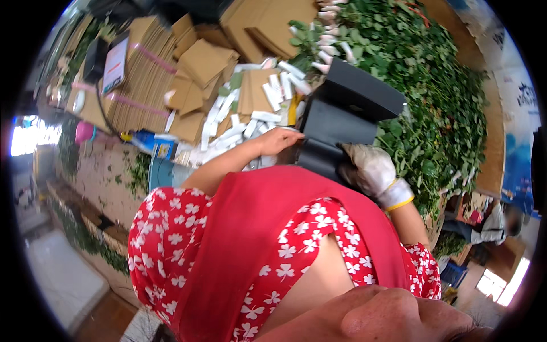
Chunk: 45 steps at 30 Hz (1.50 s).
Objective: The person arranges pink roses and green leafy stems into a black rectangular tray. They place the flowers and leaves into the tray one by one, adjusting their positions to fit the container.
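A black box [340, 118] with its lid panel raised stands in front of me at the table's near edge. My left hand [279, 140] is bare, its fingers pressed together with the tips at the box's left edge. My right hand [369, 167] wears a white, soiled glove with a yellow cuff. Its fingers curl over the near right side of the box; the fingertips are partly hidden. Left of the box lie many white sleeves [273, 91], loosely piled by my left hand.
Leafy green stems [421, 102] heap up on the right, with pale pink blooms [327, 50] along their left side. Flat brown cardboard [199, 62] and a bundled cardboard stack [142, 80] with pink straps lie at left. A phone-like device [115, 64] leans there. Another person [491, 225] is far right.
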### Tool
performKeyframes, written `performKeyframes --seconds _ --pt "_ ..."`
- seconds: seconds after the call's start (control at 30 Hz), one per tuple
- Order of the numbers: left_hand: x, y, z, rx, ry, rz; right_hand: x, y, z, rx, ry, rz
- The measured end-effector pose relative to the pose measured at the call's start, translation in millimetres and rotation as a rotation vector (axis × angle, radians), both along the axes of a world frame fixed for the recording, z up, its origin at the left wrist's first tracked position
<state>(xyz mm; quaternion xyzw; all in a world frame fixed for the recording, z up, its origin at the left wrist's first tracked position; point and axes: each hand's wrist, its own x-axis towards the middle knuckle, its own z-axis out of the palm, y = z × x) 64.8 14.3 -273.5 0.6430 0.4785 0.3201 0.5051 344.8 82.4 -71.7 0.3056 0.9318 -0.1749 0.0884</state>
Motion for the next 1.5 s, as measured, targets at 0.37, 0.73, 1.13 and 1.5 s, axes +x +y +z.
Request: performKeyframes --seconds 0.37,0.73,1.13,1.5 --pt "33.8 -11.0 14.2 -0.052 -0.025 0.312 -252.3 88.6 -29.1 0.173 -0.102 0.19" --pt "37.3 -5.9 15.1 -0.034 -0.029 0.267 -224.9 91.1 17.4 0.301 0.666 0.356" --pt "43.7 -10.3 7.0 -0.058 -0.089 0.416 23.2 11.8 18.1 -1.391 1.146 -0.877" --pt "43.7 -18.8 6.6 -0.067 -0.064 0.397 -27.0 90.3 -110.1 -0.805 0.276 -0.736"
